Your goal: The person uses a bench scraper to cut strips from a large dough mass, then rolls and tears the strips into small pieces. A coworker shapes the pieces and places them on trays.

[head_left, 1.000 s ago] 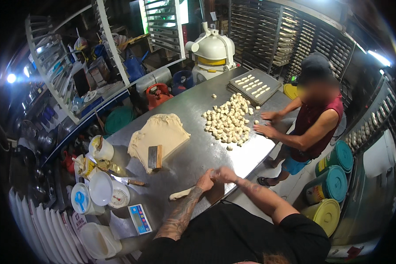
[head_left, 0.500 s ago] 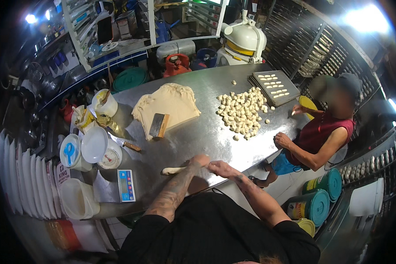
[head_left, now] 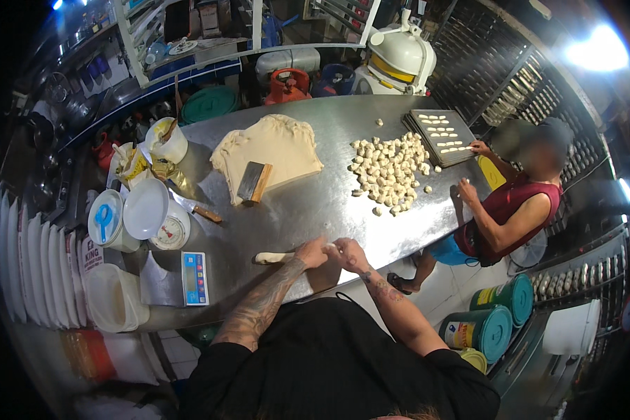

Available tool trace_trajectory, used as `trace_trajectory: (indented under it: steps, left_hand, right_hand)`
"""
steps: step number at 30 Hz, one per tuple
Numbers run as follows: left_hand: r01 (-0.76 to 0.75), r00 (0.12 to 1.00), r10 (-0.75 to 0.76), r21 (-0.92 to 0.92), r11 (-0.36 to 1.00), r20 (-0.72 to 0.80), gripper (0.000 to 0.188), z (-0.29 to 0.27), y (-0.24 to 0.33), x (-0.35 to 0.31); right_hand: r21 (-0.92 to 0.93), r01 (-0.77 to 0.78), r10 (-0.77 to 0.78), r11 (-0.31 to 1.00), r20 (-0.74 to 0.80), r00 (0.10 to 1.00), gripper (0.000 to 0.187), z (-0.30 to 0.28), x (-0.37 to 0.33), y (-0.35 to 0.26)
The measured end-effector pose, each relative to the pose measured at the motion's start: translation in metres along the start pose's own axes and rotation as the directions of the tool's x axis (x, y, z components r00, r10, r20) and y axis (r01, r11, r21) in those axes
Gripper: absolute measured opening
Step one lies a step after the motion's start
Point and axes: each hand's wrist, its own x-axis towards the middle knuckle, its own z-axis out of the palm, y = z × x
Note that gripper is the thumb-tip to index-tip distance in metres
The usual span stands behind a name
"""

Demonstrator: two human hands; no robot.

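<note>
My left hand (head_left: 311,253) and my right hand (head_left: 348,253) sit side by side near the front edge of the steel table (head_left: 315,210). Both press on a thin rope of pale dough (head_left: 273,257) whose free end sticks out to the left. A large flat slab of dough (head_left: 267,150) lies farther back, and a dough scraper with a wooden handle (head_left: 252,183) rests on its front edge. A heap of several small dough pieces (head_left: 392,171) lies to the right.
Another person (head_left: 514,203) stands at the table's right end, hands near a dark baking tray (head_left: 442,134) with dough pieces. A digital scale (head_left: 194,278), a dial scale (head_left: 169,231), tubs, a knife (head_left: 197,208) and stacked white trays (head_left: 35,259) crowd the left.
The view has swung, so the table sits more squarely ahead. My hands stay together on the dough rope, which has moved slightly toward the table's front edge.
</note>
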Motion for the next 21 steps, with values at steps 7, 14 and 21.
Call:
trace_trajectory:
  steps: [7,14,21]
  left_hand:
    - [0.072,0.987,-0.094,0.160,0.985,0.134,0.037,0.012,0.007,0.010]
    - [0.213,0.969,-0.192,-0.129,0.969,0.154,0.056,0.011,-0.008,0.061]
    - [-0.025,0.999,0.028,-0.110,0.994,0.027,0.059,0.009,-0.003,0.009]
  right_hand:
    - [-0.189,0.039,-0.039,0.981,0.006,0.999,0.050,0.006,0.010,-0.008]
    - [0.151,0.313,-0.281,0.938,-0.200,0.939,0.032,-0.044,-0.014,-0.008]
    - [-0.132,0.006,-0.032,0.991,-0.196,0.980,0.035,-0.027,0.013,0.012]
